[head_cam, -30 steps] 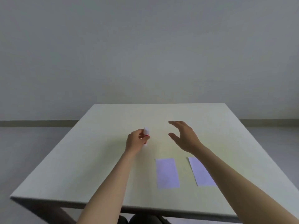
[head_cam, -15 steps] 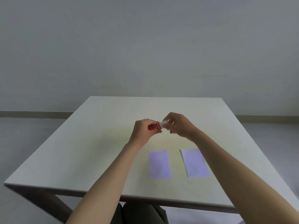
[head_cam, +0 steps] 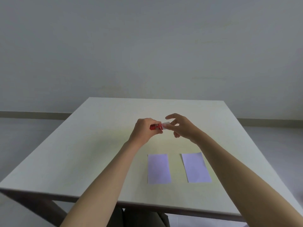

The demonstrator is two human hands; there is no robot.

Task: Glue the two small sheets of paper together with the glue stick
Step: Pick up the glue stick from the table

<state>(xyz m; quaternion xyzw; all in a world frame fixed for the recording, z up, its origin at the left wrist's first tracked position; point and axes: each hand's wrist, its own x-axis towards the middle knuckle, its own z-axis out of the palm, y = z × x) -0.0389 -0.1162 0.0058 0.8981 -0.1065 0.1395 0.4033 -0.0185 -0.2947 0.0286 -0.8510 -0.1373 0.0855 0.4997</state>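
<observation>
Glue stick (head_cam: 156,126) held between both hands above sheets (head_cam: 158,168).

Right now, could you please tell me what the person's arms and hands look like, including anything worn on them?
Both forearms are bare, with no sleeve in view. The left hand and right hand show no gloves, rings, watch or bracelet.
</observation>
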